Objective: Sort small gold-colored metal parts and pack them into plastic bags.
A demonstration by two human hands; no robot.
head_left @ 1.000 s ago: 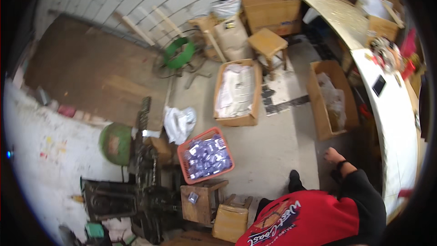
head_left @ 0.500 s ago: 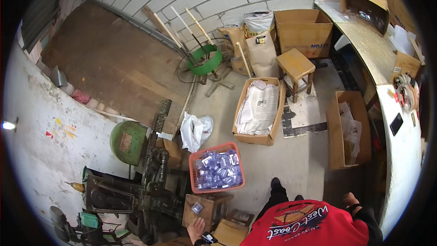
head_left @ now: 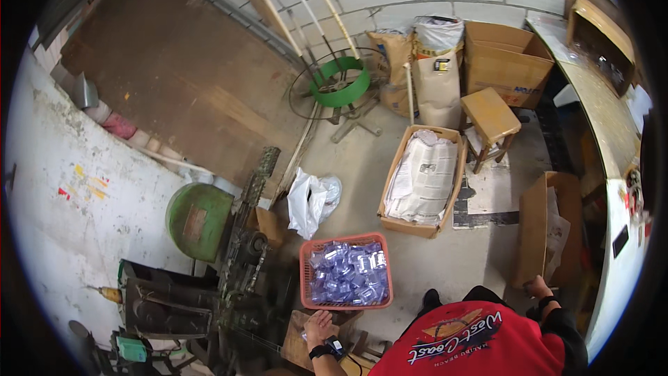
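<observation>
My left hand (head_left: pixel 321 327) lies palm down over a small wooden stool (head_left: pixel 296 348), fingers stretched and fairly flat. Just beyond its fingertips stands an orange plastic basket (head_left: pixel 305 299) filled with clear bluish-purple plastic pieces (head_left: pixel 350 275). A bit of something pale shows beside the hand on the stool; most of it is covered. At my right side, my right hand (head_left: pixel 537 287) has its fingers curled, by the near edge of an open cardboard box (head_left: pixel 532 237). Whether it touches the box, or has anything inside the fingers, is hidden.
Dark machinery (head_left: pixel 236 257) with a green guard (head_left: pixel 198 223) stands at the left. Ahead are a white plastic bag (head_left: pixel 306 203), a paper-filled carton (head_left: pixel 398 226), a wooden stool (head_left: pixel 491 113), sacks (head_left: pixel 437 87) and a green ring stand (head_left: pixel 348 94). A worktop (head_left: pixel 577 90) runs along the right.
The view has shifted, so the scene sits farther right. My left hand has reached forward over the stool, where a clear plastic piece lay visible. My right hand has come up beside the box.
</observation>
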